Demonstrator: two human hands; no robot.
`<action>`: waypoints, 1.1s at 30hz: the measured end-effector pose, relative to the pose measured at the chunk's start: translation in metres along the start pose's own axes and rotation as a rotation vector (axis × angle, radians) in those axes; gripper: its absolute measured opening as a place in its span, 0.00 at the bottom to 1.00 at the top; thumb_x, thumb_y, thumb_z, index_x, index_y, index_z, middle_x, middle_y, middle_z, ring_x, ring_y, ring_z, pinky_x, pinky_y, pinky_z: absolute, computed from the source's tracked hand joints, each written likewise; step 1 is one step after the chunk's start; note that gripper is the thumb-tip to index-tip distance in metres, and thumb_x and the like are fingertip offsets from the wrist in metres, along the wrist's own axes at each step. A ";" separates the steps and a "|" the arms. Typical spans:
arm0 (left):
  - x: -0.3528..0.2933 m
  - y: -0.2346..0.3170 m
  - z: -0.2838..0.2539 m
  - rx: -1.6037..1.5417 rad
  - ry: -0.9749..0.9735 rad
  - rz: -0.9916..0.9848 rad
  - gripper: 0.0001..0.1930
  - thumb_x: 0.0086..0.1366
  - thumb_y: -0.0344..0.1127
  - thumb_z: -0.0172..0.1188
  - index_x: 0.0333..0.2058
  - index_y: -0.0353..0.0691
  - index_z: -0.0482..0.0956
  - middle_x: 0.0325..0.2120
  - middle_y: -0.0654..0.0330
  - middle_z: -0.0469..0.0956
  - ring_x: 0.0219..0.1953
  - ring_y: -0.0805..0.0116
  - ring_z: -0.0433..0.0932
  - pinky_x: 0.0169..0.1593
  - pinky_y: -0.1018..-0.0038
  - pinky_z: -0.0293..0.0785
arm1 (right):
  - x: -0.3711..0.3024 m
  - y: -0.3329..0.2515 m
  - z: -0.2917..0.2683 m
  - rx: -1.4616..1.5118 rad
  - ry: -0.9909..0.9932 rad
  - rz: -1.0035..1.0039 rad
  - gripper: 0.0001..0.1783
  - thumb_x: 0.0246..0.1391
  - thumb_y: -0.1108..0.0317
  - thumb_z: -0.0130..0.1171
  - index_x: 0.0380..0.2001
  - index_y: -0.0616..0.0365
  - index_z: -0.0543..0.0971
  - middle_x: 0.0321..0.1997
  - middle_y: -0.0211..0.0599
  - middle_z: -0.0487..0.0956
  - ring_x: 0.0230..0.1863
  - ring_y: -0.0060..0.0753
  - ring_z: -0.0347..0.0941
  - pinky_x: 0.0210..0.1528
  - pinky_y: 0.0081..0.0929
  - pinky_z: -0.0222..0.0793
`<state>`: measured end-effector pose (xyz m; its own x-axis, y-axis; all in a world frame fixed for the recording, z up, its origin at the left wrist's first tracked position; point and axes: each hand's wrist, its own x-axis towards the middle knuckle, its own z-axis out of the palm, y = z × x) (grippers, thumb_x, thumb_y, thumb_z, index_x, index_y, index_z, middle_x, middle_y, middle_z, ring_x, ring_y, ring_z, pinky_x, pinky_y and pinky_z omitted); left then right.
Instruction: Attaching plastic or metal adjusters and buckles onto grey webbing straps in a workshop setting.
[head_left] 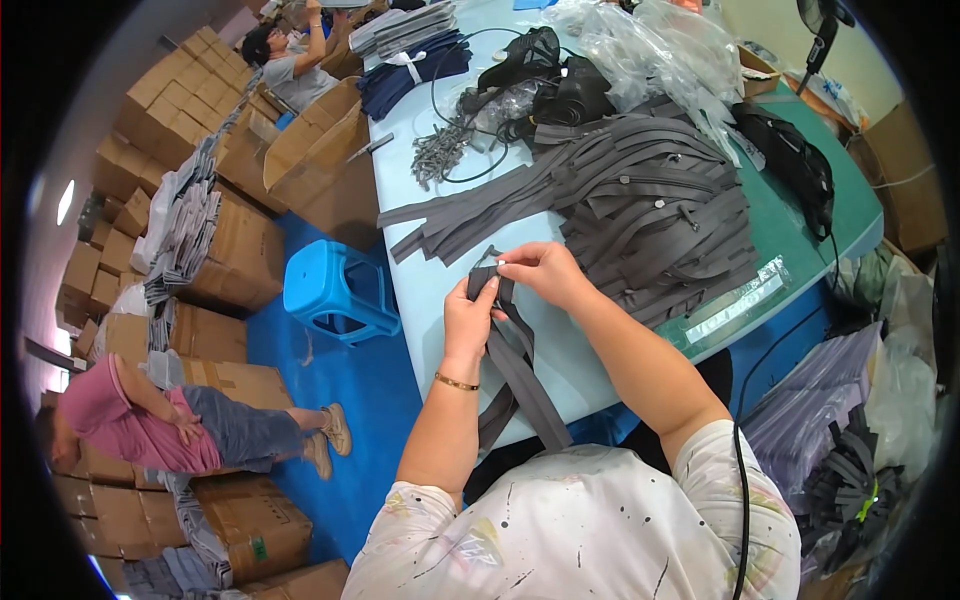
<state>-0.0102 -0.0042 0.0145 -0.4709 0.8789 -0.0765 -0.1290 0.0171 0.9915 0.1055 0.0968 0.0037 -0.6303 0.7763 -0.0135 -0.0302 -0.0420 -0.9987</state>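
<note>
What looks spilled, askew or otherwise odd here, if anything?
Two things, mildly. Small gray pieces lie in a loose heap on the table near the gray strips; I can't tell if they were spilled. A black cord hangs across the right sleeve, where it might snag. No damage shows.

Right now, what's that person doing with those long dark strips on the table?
A person is holding a dark strip over the table. The left hand has it in its grip; the right hand pinches at its upper end, where a small pale bit shows. It trails to the table's near edge. A pile of strips lies farther right, and a stool stands left of the table.
</note>
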 end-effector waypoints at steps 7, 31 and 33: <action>0.000 0.003 -0.001 0.019 0.013 -0.022 0.07 0.60 0.31 0.56 0.34 0.32 0.74 0.25 0.62 0.75 0.21 0.77 0.71 0.20 0.82 0.72 | 0.001 -0.005 -0.003 -0.010 -0.047 0.027 0.12 0.46 0.68 0.62 0.36 0.60 0.80 0.33 0.35 0.80 0.35 0.20 0.75 0.37 0.18 0.68; 0.001 0.004 -0.006 0.138 -0.011 -0.088 0.09 0.58 0.34 0.59 0.32 0.34 0.76 0.21 0.65 0.74 0.17 0.80 0.68 0.19 0.83 0.66 | 0.000 -0.009 -0.008 -0.135 -0.127 0.033 0.14 0.45 0.73 0.62 0.39 0.55 0.80 0.31 0.29 0.79 0.32 0.15 0.72 0.36 0.15 0.68; 0.001 0.004 -0.004 0.139 -0.006 -0.069 0.09 0.58 0.35 0.59 0.32 0.33 0.76 0.21 0.65 0.74 0.17 0.80 0.68 0.18 0.83 0.65 | 0.001 -0.008 -0.009 -0.161 -0.130 0.011 0.15 0.45 0.74 0.62 0.39 0.55 0.80 0.32 0.29 0.79 0.32 0.15 0.72 0.36 0.15 0.68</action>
<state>-0.0149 -0.0054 0.0179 -0.4595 0.8763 -0.1445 -0.0382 0.1430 0.9890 0.1125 0.1037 0.0115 -0.7253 0.6878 -0.0284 0.0948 0.0589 -0.9938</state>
